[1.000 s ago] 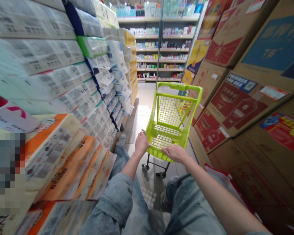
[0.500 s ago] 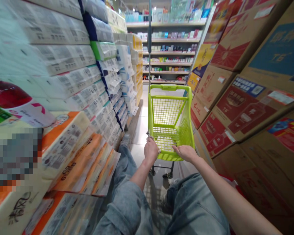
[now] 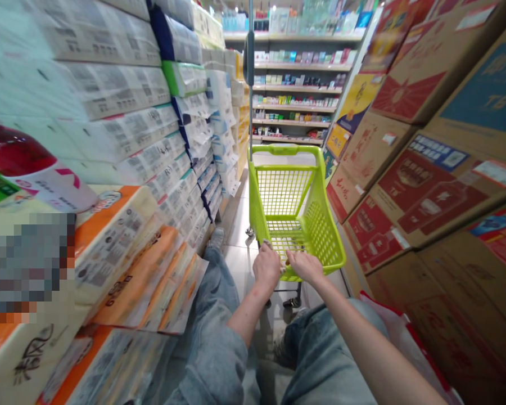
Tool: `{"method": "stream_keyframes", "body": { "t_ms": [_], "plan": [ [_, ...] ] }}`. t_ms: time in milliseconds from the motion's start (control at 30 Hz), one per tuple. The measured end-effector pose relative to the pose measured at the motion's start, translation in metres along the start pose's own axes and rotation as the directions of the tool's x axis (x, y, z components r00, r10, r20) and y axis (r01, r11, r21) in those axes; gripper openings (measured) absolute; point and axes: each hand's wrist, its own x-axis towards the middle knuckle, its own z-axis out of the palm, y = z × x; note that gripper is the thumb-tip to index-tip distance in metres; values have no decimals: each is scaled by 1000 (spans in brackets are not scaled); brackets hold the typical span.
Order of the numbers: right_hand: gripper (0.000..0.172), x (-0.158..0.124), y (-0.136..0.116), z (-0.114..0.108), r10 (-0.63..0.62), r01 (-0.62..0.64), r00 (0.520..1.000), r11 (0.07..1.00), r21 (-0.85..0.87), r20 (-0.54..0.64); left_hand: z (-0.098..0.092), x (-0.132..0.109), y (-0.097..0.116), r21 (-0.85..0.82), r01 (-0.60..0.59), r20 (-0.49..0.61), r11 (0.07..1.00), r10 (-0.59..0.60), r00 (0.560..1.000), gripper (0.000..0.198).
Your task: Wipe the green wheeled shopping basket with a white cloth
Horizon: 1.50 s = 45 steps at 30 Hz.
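My left hand [image 3: 266, 265] is closed in front of the near left corner of a lime-green shopping cart basket [image 3: 324, 228]. Small pale bits show at its fingers, too small to name. Close beside it, my right hand [image 3: 306, 266] has its fingers curled over the near side of the basket. What either hand grips is hidden. The basket has grid walls and holds nothing that I can see. A thin upright pole [image 3: 251, 112] with a dark grey sleeve rises at its far left corner. Dark casters [image 3: 293, 302] show below.
Stacked tissue packs [image 3: 122, 90] line the left side, with orange packs [image 3: 139, 275] and a bottle with a red top [image 3: 21, 157] nearer. Cardboard cartons [image 3: 434, 185] wall the right. Shelves of small goods [image 3: 297, 84] close the far end. A red-edged white bag [image 3: 405, 332] is by my right leg.
My right hand has moved left, close to my left hand, which has shifted slightly right and down. The basket has turned a little, its near right corner swinging right.
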Motion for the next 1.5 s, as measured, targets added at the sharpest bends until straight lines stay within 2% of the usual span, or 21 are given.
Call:
{"method": "stream_keyframes", "body": {
  "t_ms": [100, 233, 333, 400, 467, 567, 767, 900, 1067, 1267, 1400, 1500],
  "plan": [
    [67, -7, -4, 2, -45, 44, 998, 999, -27, -51, -10, 17, 0, 10, -1, -5, 1000, 1, 1000, 26],
    [68, -18, -12, 5, -99, 94, 989, 994, -48, -112, -22, 55, 1, 15, -12, -57, 1000, 13, 998, 25],
    [70, -25, -15, 8, -120, 115, 982, 992, -44, -143, -24, 77, 4, 3, 19, -86, 1000, -18, 996, 25],
    [72, -28, -16, 8, -123, 119, 981, 992, -37, -152, -22, 82, 6, 21, 41, -128, 999, -38, 991, 25],
    [73, -29, -16, 7, -113, 110, 983, 994, -28, -145, -18, 78, 6, 48, 38, -170, 998, -29, 985, 26],
    [75, -27, -15, 4, -95, 94, 986, 995, -16, -134, -10, 60, 3, 87, -9, -193, 996, 26, 981, 28],
    [75, -23, -9, 4, -95, 91, 986, 995, -38, -140, 3, 12, -7, 140, -90, -130, 986, 108, 986, 24],
    [72, -20, -5, 7, -97, 93, 987, 995, -36, -127, 5, -7, -8, 76, -79, -98, 994, 87, 991, 22],
    [71, -20, 0, 5, -90, 86, 990, 996, -37, -113, 8, -18, -8, -7, -107, -72, 994, 106, 992, 19],
    [73, -19, 7, 3, -104, 101, 989, 994, -40, -109, 11, -16, -9, -243, -93, -70, 966, 79, 994, 25],
    [75, -18, 10, 4, -115, 109, 986, 993, -55, -123, 12, 7, -11, -426, -45, -56, 904, 23, 998, 24],
    [76, -18, 11, 3, -108, 102, 986, 993, -53, -124, 16, 30, -20, -534, 49, -68, 844, -101, 993, 21]
  ]
}}
